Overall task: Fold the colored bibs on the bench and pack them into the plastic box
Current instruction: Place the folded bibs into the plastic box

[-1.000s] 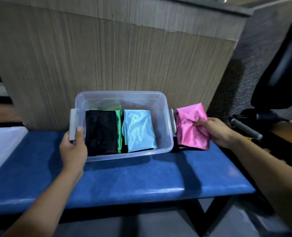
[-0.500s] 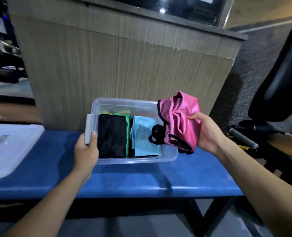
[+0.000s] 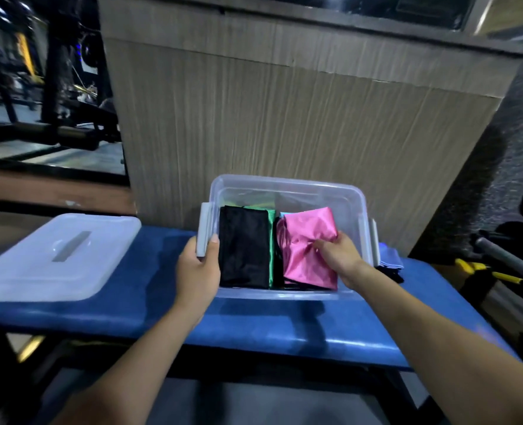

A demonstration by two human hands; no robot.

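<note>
A clear plastic box (image 3: 287, 187) stands on the blue bench (image 3: 254, 326). Inside lie a folded black bib (image 3: 243, 250), a green bib (image 3: 271, 240) showing as a thin edge, and a light blue bib almost covered by a folded pink bib (image 3: 306, 243). My right hand (image 3: 336, 254) pinches the pink bib inside the box's right half. My left hand (image 3: 197, 265) grips the box's grey left handle (image 3: 204, 228), thumb on the rim.
The box's clear lid (image 3: 54, 256) lies on the bench to the left. A few folded dark and blue bibs (image 3: 390, 262) lie just right of the box. A wood-grain panel (image 3: 284, 118) rises behind; gym gear stands at right.
My right hand lifted the pink bib from the bench beside the box, carried it over the rim and lowered it into the box onto the light blue bib. My left hand kept hold of the handle.
</note>
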